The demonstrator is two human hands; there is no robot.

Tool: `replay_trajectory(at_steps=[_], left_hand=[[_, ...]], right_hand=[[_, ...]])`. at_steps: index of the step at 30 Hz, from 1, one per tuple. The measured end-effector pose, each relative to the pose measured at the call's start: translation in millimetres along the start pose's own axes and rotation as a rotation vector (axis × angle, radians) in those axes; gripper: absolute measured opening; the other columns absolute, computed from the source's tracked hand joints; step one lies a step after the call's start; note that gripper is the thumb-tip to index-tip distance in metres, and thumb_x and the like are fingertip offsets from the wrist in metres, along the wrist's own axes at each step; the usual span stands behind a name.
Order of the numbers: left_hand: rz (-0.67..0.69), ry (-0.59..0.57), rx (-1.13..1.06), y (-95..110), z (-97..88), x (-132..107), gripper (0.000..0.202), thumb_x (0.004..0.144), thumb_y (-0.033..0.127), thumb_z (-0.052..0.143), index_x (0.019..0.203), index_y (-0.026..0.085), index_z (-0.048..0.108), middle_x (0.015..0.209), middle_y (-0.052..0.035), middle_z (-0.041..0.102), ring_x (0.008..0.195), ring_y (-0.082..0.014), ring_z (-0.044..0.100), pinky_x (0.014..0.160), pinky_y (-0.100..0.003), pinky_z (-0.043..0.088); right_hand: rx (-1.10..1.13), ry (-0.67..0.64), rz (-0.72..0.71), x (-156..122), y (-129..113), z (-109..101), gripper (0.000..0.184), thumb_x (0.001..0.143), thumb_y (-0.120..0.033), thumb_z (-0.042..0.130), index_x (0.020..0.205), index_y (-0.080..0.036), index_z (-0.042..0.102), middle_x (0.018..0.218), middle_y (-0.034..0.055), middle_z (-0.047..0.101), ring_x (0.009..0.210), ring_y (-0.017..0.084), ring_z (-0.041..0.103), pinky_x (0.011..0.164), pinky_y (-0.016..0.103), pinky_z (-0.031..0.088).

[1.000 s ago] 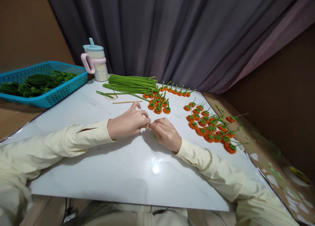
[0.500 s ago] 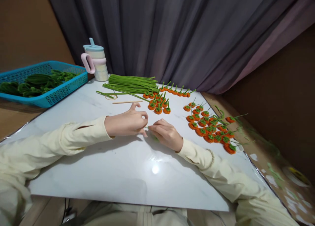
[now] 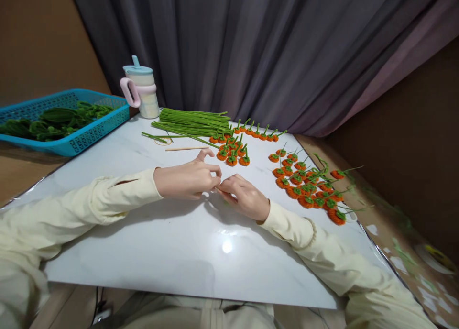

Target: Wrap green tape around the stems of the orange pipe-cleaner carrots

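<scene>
My left hand [image 3: 188, 178] and my right hand [image 3: 244, 195] meet fingertip to fingertip over the middle of the white table [image 3: 172, 243]. Both are pinched closed on something small between them; a trace of green shows there, but I cannot name it. Behind the hands lies a bundle of green pipe-cleaner stems [image 3: 190, 121]. A cluster of small orange pumpkin-like pieces with green tops [image 3: 231, 154] sits just beyond my fingers. A larger group of them [image 3: 308, 188] lies to the right of my right hand.
A blue plastic basket [image 3: 82, 135] with green material stands at the far left. A pastel cup with a pink handle [image 3: 141, 90] is at the back. A thin wooden stick [image 3: 184, 148] lies near the stems. A grey curtain hangs behind the table.
My hands have stayed together at the same spot, with the fingers shifting slightly around the small thing. The camera moved a little.
</scene>
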State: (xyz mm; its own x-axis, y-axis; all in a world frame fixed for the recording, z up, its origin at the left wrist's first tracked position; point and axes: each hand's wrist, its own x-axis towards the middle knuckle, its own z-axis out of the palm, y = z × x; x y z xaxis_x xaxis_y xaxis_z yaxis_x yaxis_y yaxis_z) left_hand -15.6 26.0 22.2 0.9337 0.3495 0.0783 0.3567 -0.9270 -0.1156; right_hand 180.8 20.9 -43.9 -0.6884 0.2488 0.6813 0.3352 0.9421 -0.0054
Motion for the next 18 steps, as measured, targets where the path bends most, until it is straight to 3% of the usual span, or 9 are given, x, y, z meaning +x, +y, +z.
replay_trajectory(at_steps=[4, 6, 8, 12, 18], left_hand=[[-0.005, -0.031, -0.123, -1.9, -2.2, 0.0, 0.015, 0.072, 0.003, 0.045, 0.07, 0.015, 0.054, 0.086, -0.0057, 0.063, 0.073, -0.0151, 0.057, 0.099, -0.048, 0.013], [0.014, -0.052, -0.128, -1.7, -1.0, -0.4, 0.016, 0.074, 0.003, 0.045, 0.069, 0.015, 0.054, 0.086, -0.0052, 0.064, 0.073, -0.0147, 0.057, 0.099, -0.048, 0.013], [0.021, -0.057, -0.074, -0.9, 0.4, -0.8, 0.016, 0.076, 0.003, 0.046, 0.071, 0.016, 0.055, 0.085, -0.0058, 0.064, 0.076, -0.0155, 0.057, 0.099, -0.048, 0.014], [0.018, -0.035, 0.043, 2.0, 0.6, -0.8, 0.01, 0.082, 0.011, 0.049, 0.075, 0.015, 0.055, 0.08, -0.006, 0.064, 0.068, -0.0151, 0.057, 0.099, -0.048, 0.018], [0.034, -0.048, 0.155, 5.7, -1.8, -0.5, 0.02, 0.078, 0.0, 0.04, 0.077, 0.015, 0.053, 0.061, -0.0004, 0.06, 0.049, -0.0121, 0.051, 0.099, -0.045, 0.023]], right_hand=[[-0.19, -0.032, -0.286, 3.4, -1.0, -6.8, 0.012, 0.085, -0.006, 0.044, 0.095, -0.011, 0.049, 0.078, 0.0104, 0.06, 0.074, 0.018, 0.054, 0.063, 0.032, 0.046], [-0.209, -0.051, -0.356, 3.2, -2.3, -6.7, 0.012, 0.085, -0.005, 0.042, 0.093, -0.011, 0.049, 0.078, 0.0105, 0.06, 0.074, 0.019, 0.054, 0.062, 0.032, 0.045], [-0.161, -0.052, -0.302, 1.4, -3.4, -4.4, 0.013, 0.086, -0.004, 0.04, 0.094, -0.011, 0.048, 0.078, 0.0104, 0.059, 0.073, 0.018, 0.053, 0.061, 0.031, 0.045], [0.059, 0.001, -0.043, -2.1, -5.7, 1.7, 0.011, 0.087, -0.009, 0.042, 0.096, -0.014, 0.046, 0.076, 0.0073, 0.059, 0.069, 0.015, 0.053, 0.062, 0.03, 0.048], [0.223, 0.073, 0.146, -1.4, -11.0, 4.4, 0.012, 0.088, -0.016, 0.049, 0.099, -0.017, 0.045, 0.082, 0.0053, 0.062, 0.072, 0.014, 0.058, 0.068, 0.029, 0.051]])
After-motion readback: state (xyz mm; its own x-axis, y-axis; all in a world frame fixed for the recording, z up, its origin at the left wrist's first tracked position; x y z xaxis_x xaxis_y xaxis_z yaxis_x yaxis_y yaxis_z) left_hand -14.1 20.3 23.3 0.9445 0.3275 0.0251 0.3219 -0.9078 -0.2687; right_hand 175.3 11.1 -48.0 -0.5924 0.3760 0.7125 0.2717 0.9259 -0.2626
